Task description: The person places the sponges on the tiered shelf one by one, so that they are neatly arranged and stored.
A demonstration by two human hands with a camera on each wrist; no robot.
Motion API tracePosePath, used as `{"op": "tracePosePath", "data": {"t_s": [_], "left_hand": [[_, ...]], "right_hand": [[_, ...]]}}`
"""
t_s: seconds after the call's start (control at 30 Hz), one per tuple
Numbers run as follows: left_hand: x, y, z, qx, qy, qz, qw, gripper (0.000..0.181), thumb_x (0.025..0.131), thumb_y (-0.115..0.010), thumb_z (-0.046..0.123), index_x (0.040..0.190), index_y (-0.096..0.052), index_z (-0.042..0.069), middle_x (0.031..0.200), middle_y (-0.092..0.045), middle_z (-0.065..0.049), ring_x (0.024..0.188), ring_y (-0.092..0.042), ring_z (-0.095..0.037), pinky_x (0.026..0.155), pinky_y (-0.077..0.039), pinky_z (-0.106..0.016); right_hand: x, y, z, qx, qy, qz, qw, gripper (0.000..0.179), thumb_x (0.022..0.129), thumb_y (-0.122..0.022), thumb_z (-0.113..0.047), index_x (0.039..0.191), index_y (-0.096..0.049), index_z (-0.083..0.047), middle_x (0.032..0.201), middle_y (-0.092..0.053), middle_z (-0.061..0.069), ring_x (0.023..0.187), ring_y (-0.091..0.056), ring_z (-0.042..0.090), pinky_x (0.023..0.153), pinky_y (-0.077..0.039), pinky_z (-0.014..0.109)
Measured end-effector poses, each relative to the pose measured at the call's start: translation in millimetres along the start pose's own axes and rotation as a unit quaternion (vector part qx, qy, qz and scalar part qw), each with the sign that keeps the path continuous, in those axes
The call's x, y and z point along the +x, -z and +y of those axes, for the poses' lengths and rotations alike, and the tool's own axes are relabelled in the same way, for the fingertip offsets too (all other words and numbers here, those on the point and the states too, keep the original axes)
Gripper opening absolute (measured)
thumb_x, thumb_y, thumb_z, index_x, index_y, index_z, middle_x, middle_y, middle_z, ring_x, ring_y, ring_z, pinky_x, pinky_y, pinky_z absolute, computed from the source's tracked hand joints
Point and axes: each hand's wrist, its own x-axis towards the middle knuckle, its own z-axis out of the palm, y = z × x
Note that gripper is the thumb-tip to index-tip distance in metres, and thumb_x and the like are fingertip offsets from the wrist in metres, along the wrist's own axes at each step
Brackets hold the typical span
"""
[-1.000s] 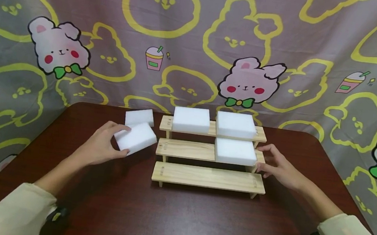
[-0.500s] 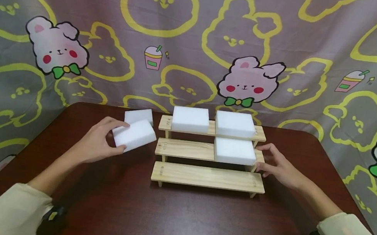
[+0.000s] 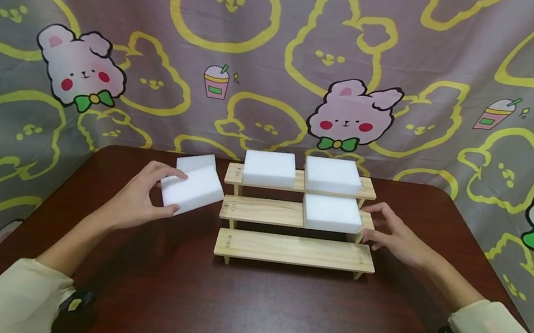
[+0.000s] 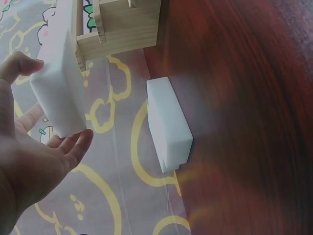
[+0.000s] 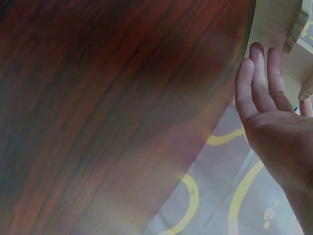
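My left hand (image 3: 137,195) grips a white foam block (image 3: 192,193) by its left end, thumb at the near side and fingers at the far side. The left wrist view shows this block raised off the table, tilted. Behind it a second white foam block (image 4: 168,122) lies on the table, partly hidden in the head view. To the right stands a three-step wooden rack (image 3: 262,211). My right hand (image 3: 399,242) holds the right end of its middle step between index finger and thumb; the other fingers (image 5: 259,78) extend straight along the rack's side.
Two white foam blocks, the left one (image 3: 269,168) and the right one (image 3: 332,175), sit on the top step. Another foam block (image 3: 333,213) sits on the right half of the middle step. Behind the dark red table (image 3: 251,307) hangs a patterned curtain (image 3: 273,24).
My left hand has lifted the foam block slightly, then moved it a little to the right, and it has turned and tilted. The right hand stays at the rack's end.
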Motion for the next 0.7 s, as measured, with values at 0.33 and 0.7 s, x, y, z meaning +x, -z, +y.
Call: {"op": "tracePosePath", "data": {"t_s": [0.33,0.7], "left_hand": [[1.5,2.4,4.2,-0.033,0.007,-0.009,0.9994,0.053,0.08,-0.084,0.009,0.129,-0.066,0.002,0.128,-0.05,-0.021,0.116,-0.046,-0.039,0.099,-0.045,-0.065],[2.7,-0.2,6.0,-0.027,-0.017,-0.001,0.9995,0.049,0.08,-0.084,0.005,0.126,-0.07,0.0,0.125,-0.052,-0.018,0.114,-0.047,-0.037,0.089,-0.041,-0.048]], "right_hand": [[-0.2,-0.5,-0.4,0.0,0.0,0.001,1.0,0.047,0.102,-0.063,-0.008,0.138,-0.035,0.003,0.131,-0.053,0.032,0.093,-0.068,0.019,0.07,-0.058,0.04],[-0.1,-0.3,-0.9,0.0,-0.004,-0.001,1.0,0.047,0.102,-0.063,-0.009,0.138,-0.035,0.002,0.131,-0.053,0.032,0.094,-0.067,0.02,0.07,-0.057,0.04]]}}
